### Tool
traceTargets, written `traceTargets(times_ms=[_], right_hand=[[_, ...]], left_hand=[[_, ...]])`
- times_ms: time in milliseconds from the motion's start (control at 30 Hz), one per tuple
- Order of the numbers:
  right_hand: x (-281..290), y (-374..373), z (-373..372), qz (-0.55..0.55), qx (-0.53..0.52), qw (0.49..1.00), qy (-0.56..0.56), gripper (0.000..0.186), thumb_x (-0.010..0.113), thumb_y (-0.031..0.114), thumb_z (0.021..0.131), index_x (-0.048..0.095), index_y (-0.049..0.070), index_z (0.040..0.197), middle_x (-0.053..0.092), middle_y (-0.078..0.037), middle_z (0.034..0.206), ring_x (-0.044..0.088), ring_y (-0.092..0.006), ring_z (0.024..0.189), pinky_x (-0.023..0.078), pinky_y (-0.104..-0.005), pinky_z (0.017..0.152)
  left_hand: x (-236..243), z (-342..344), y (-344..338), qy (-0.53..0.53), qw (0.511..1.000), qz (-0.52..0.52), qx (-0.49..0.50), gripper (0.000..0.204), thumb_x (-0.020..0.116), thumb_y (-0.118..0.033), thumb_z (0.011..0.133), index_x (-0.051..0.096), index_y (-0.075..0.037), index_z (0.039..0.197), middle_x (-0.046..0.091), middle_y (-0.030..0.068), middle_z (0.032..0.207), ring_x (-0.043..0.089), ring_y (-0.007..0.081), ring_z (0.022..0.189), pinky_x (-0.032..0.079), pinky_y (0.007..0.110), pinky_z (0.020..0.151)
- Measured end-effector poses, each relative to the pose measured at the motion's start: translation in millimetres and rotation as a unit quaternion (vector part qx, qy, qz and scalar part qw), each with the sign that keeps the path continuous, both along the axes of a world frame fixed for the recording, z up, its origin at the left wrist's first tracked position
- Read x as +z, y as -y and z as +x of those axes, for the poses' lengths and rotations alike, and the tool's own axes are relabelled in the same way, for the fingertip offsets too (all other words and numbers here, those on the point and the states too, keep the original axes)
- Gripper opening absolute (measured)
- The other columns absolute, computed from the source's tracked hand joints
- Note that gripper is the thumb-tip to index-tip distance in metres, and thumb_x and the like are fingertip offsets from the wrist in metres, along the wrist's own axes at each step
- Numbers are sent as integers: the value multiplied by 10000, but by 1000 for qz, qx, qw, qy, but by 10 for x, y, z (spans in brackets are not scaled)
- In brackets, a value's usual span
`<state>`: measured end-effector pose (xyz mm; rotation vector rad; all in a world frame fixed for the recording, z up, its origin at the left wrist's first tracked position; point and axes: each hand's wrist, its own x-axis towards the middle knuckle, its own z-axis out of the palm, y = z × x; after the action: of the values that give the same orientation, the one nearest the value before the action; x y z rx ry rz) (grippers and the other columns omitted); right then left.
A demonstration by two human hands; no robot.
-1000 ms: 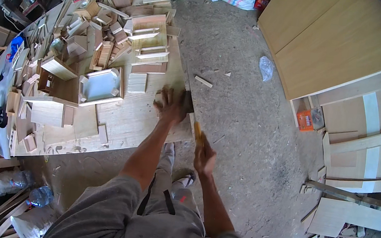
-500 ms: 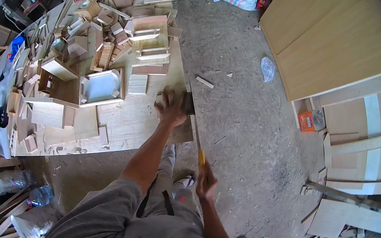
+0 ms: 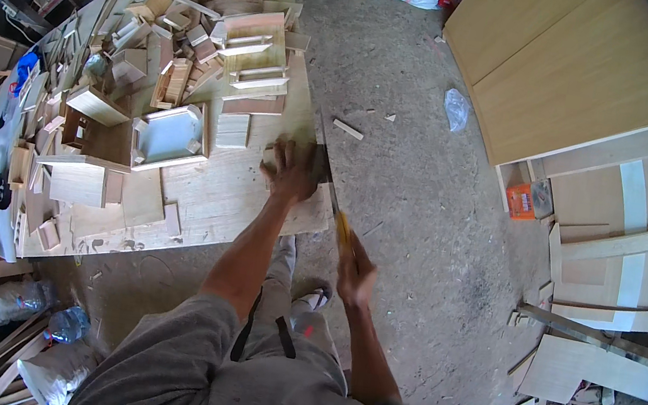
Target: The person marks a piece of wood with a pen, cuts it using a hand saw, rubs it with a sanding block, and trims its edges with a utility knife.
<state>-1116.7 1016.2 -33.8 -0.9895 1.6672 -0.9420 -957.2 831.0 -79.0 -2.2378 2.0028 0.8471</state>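
Observation:
At the right edge of the workbench (image 3: 255, 213), my left hand (image 3: 293, 171) presses down on a small wood block (image 3: 320, 162), its fingers curled over the top. The block's dark end sticks out beside the hand at the bench edge; the rest is mostly covered. My right hand (image 3: 355, 272) is wrapped around the yellow handle of a handsaw (image 3: 343, 229). The narrow saw blade points away from me, running along the bench edge close beside the block. Whether its teeth are in the wood cannot be made out.
Offcuts and small wooden boxes (image 3: 96, 131) crowd the bench's left and far parts. A tray-like frame (image 3: 172, 140) lies nearer. Right of the bench is concrete floor with scraps and a plastic bag (image 3: 455, 111). A large wooden cabinet (image 3: 571, 63) stands at the far right.
My right hand and the saw have moved forward, away from me, along the bench edge. The left hand stays on the block. The whole view has shifted slightly.

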Motion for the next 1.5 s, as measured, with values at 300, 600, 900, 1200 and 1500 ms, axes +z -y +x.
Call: traceTargets(times_ms=[300, 600, 900, 1200, 1500], right_hand=[[-83, -320, -8, -160, 13, 985, -68, 403, 531, 116, 945, 534, -100, 1284, 594, -26, 799, 480, -77, 642, 413, -250, 540], [-188, 157, -9, -182, 7, 982, -49, 407, 552, 150, 952, 543, -65, 1297, 564, -3, 790, 468, -69, 665, 418, -227, 579], [80, 101, -61, -74, 74, 993, -43, 474, 592, 194, 927, 522, -32, 1337, 686, -158, 907, 598, -125, 730, 489, -271, 690], [-128, -77, -90, -94, 1, 996, -3, 430, 558, 126, 934, 521, -57, 1322, 667, -120, 865, 567, -112, 715, 475, -261, 655], [-143, -389, -150, -187, -6, 982, 18, 477, 550, 238, 943, 530, -58, 1317, 591, -41, 766, 484, -69, 664, 422, -239, 586]], left_hand=[[30, 22, -34, 4, 1000, 5, -8, 657, 458, -360, 922, 198, -337, 1525, 41, 132, 1612, -57, 403, 1470, 53, 779, 1027], [-46, -20, 13, 2, 999, -49, 9, 655, 487, -341, 919, 225, -324, 1519, 152, 157, 1581, 45, 432, 1456, 82, 782, 1016], [-187, -48, 158, 35, 956, -291, -7, 307, 557, -238, 870, 581, -132, 1156, 500, 167, 1182, 436, 373, 1167, 319, 521, 992], [-200, -92, 179, 30, 949, -314, -10, 303, 559, -237, 852, 609, -141, 1136, 522, 135, 1221, 450, 338, 1166, 327, 522, 989], [-406, -33, 190, 56, 949, -307, -33, 438, 568, -183, 801, 567, -156, 1238, 470, 140, 1322, 401, 365, 1248, 284, 541, 1049]])
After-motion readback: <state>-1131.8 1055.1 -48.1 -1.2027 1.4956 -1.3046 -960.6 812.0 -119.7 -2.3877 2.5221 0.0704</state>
